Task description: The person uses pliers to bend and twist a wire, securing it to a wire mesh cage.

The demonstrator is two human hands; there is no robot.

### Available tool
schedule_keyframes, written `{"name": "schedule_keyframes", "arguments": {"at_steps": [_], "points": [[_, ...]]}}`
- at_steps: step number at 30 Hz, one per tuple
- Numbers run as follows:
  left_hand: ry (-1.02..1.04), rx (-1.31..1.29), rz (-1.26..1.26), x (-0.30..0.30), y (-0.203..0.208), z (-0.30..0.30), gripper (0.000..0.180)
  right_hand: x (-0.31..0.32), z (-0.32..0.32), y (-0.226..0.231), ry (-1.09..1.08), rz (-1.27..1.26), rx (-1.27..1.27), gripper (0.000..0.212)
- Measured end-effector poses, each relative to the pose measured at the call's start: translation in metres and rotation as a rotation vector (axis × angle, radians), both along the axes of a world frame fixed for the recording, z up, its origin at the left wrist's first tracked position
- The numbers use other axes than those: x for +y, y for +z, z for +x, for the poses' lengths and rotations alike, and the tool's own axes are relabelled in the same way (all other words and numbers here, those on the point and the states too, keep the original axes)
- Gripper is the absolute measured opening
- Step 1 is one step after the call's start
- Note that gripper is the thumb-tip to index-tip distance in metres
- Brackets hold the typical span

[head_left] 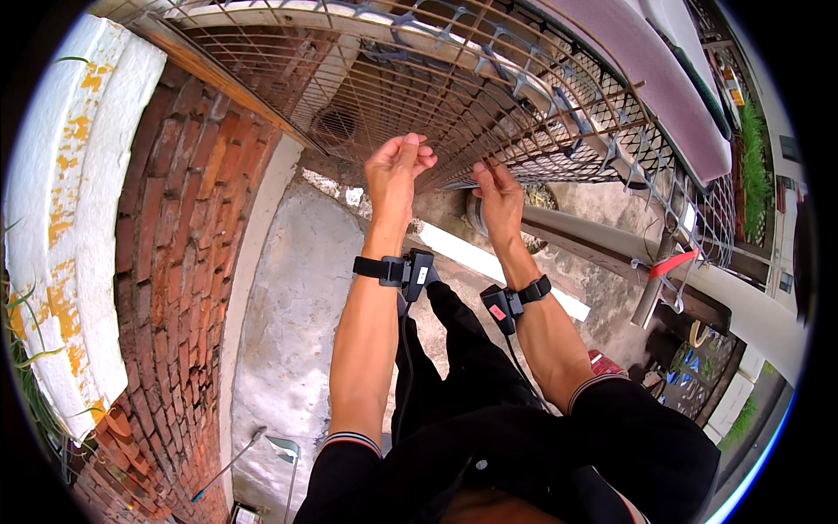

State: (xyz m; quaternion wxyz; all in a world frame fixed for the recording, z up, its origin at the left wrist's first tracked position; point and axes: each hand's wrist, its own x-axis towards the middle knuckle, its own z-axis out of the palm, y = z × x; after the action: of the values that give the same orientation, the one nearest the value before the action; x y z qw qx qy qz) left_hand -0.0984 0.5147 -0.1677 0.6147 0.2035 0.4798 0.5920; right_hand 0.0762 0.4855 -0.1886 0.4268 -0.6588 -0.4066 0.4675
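Your left hand (397,170) and right hand (499,196) are both raised to the near lower edge of a rusty wire grid (454,96). The hands are apart, side by side, with a short gap between them. The left has its fingers bunched together at the grid's edge; whether it pinches a wire there cannot be told. The right has its fingers curled at the same edge, beside a pale strip; its grip is likewise unclear.

The grid lies centre and far in view. Its long axis runs from far left toward the right, where it meets a finer dark mesh (611,131). Its near edge points down toward you.

A black band with a small device sits on each wrist: left band (401,271), right band (515,301).

A brick wall (183,262) stands left, with a white, yellow-flecked ledge (70,218) beyond it. A concrete floor (297,306) lies below. A grey pipe (611,244) runs right, carrying a red tie (672,262).

The fingertips of both hands are partly hidden behind the wires. The far right is bent by the lens and hard to read.
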Motion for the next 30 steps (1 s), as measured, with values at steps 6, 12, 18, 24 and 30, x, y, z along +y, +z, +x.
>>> {"name": "schedule_keyframes", "arguments": {"at_steps": [6,12,18,24,30], "points": [[0.043,-0.041,-0.009,-0.002,0.0,0.006,0.027,0.001,0.001,-0.004,-0.003,0.014,0.017,0.045],[-0.006,0.041,-0.034,0.001,0.002,0.002,0.027,0.005,0.001,-0.001,0.02,-0.016,-0.045,0.044],[0.113,0.058,-0.078,-0.005,-0.001,-0.002,0.024,0.004,-0.01,0.001,-0.061,0.059,-0.065,0.03],[0.156,0.109,-0.051,-0.027,0.011,-0.029,0.023,0.007,-0.007,-0.001,-0.01,0.064,-0.09,0.045],[0.193,0.308,-0.02,-0.077,0.025,-0.073,0.023,0.007,-0.006,0.004,-0.007,0.034,-0.106,0.054]]}}
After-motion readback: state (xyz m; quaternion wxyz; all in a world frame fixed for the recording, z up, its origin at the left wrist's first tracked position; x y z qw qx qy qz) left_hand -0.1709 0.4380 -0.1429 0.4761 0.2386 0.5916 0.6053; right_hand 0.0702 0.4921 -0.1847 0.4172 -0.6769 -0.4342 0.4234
